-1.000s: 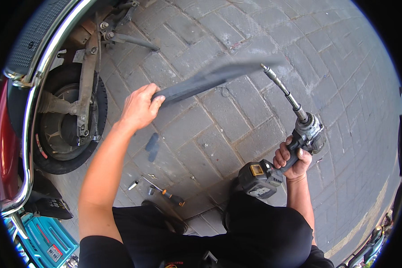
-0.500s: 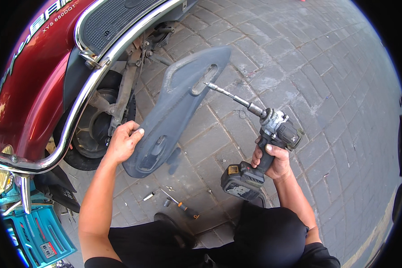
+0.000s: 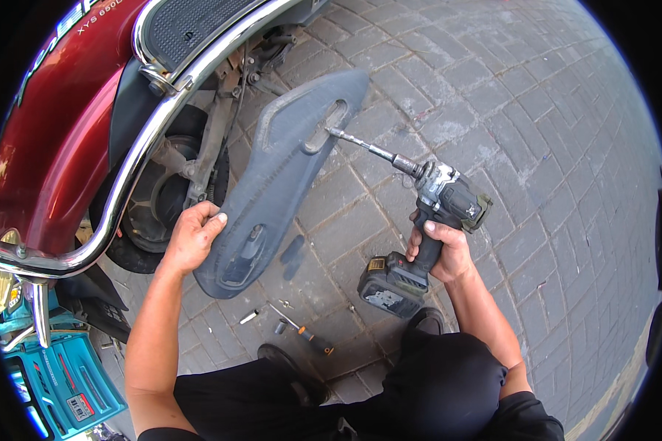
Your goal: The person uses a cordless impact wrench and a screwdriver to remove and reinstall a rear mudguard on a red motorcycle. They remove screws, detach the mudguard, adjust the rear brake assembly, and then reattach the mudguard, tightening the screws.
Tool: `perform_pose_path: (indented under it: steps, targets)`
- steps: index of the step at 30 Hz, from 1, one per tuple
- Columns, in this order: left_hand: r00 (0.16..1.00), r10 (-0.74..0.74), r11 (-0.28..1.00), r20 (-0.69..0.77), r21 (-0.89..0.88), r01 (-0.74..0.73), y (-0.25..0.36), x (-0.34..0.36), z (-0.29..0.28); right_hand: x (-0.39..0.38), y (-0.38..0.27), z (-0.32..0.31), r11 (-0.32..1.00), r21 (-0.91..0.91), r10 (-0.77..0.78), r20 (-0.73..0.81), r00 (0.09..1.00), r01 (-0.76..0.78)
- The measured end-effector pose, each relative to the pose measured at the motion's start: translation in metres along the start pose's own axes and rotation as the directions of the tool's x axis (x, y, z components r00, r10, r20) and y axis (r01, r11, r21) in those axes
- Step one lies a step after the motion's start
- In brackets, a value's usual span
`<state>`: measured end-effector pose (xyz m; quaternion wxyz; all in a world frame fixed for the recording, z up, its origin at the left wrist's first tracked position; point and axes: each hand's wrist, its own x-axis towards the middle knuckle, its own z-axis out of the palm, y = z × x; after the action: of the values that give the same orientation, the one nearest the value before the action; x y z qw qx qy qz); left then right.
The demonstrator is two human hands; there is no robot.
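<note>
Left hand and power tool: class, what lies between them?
The head view shows the gray panel, then paving with a dark patch, between left hand and power tool.

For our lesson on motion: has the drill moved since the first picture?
Yes, the drill has moved left, judged against the screwdriver on the paving.

1. Left grip (image 3: 191, 235) clamped in a pinch, thumb (image 3: 218, 221) uppermost and pointing right; wrist nearly straight;
2. left forearm (image 3: 157, 316) slanting upward, slightly rightward, elbow bent;
3. Right grip (image 3: 446, 251) wrapped firmly, thumb extended leftward;
4. right forearm (image 3: 484, 316) slanting up and left; both grips well apart, at nearly equal height.
</note>
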<state>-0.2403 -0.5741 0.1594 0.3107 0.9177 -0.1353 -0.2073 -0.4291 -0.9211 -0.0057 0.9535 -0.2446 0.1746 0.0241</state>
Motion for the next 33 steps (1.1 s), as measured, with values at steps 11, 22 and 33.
perform_pose_path:
  steps: [11,22,33]
  targets:
    - [0.996,0.019,0.98,-0.082,0.198,-0.002,0.015,-0.012,0.006,0.003,-0.001,0.005,0.991,-0.133,-0.01,-0.041,0.999,0.004]
    - [0.907,0.171,0.91,-0.386,0.414,0.005,0.033,-0.03,0.0,0.067,0.004,0.056,0.972,-0.235,-0.009,0.013,1.0,0.011]
    - [0.874,0.148,0.911,-0.463,0.407,0.061,0.015,-0.026,-0.036,0.116,0.006,0.1,0.949,-0.307,-0.038,0.131,0.991,0.077]
